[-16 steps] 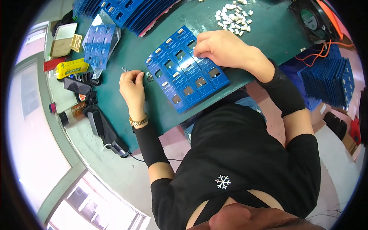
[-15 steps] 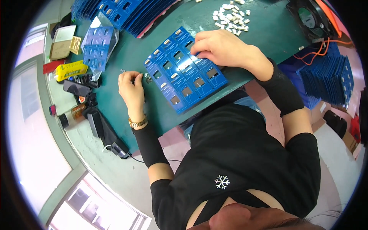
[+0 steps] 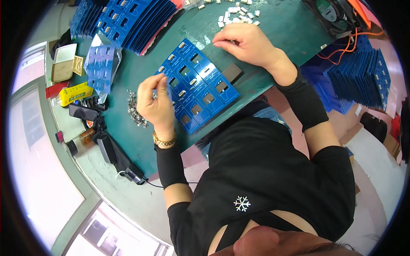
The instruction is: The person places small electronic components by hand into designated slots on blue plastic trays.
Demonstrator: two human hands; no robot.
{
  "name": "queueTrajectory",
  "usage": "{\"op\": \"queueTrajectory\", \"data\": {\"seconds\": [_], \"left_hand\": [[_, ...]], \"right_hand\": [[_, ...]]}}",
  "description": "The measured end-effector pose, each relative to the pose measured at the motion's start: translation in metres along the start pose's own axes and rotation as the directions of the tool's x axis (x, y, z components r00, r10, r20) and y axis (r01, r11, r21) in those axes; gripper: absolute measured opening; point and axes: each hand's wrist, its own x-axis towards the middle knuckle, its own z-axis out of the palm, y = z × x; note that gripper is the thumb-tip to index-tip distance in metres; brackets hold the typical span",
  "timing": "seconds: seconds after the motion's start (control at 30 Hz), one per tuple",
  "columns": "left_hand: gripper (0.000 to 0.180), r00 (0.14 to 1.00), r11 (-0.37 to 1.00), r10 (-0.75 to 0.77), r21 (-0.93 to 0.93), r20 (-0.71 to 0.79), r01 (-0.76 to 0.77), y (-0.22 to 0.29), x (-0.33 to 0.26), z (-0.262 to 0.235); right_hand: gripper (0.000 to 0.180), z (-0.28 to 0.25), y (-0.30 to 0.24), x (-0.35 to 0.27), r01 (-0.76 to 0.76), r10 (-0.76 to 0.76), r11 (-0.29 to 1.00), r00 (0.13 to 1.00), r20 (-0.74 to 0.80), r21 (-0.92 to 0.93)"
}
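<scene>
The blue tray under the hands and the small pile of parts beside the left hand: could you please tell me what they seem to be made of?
The blue tray looks like thin moulded plastic: uniform saturated blue, a slight sheen, and pressed rectangular pockets. The small pile of parts by the left hand looks metallic, silvery grey with bright glints, though they are too small to be sure.

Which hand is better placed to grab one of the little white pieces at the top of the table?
Probably the right hand. It rests on the green table just below the white pieces. The left hand is farther off, over the blue tray near the small metal parts.
</scene>
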Motion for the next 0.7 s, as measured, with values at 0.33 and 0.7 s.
{"op": "queueTrajectory", "data": {"seconds": [0.33,0.7], "left_hand": [[0.002,0.944,0.993,0.001,0.107,0.330,-0.038,0.035,-0.005,0.027],[0.004,0.898,0.987,-0.095,0.160,0.430,0.028,0.023,-0.008,0.029]], "right_hand": [[0.010,-0.001,-0.003,-0.002,-0.056,0.057,0.998,0.998,0.032,-0.018],[0.010,-0.001,-0.005,-0.006,-0.053,0.053,0.999,0.997,0.051,-0.008]]}}
